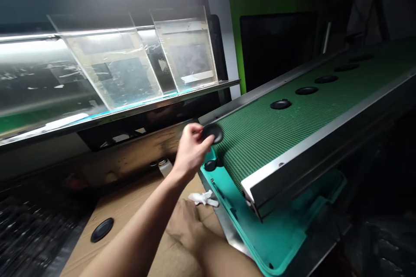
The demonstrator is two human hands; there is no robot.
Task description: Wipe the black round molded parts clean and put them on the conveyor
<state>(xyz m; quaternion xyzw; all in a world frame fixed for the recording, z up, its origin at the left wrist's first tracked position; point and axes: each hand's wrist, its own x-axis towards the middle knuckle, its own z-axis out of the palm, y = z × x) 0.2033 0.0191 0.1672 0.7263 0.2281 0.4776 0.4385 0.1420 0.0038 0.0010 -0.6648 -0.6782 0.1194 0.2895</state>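
Observation:
My left hand [191,149] is closed on a round black disc [214,133] with a raised rim, pinched between thumb and fingers. It holds the disc at the near end of a green conveyor belt [260,138]. A smaller black round piece [210,165] is just below, at the corner of a teal tray [279,242]. Lower down, my right hand [184,220] is partly behind my left forearm, and its fingers are blurred. Another black disc [102,230] lies on a brown cardboard surface [130,194] at the left.
Several black discs [306,90] lie in a row along the belt, which has metal side rails [325,138]. Clear panels [130,78] lean before a bright lamp. A small white bottle [165,166] and crumpled white material [203,198] are near my arm.

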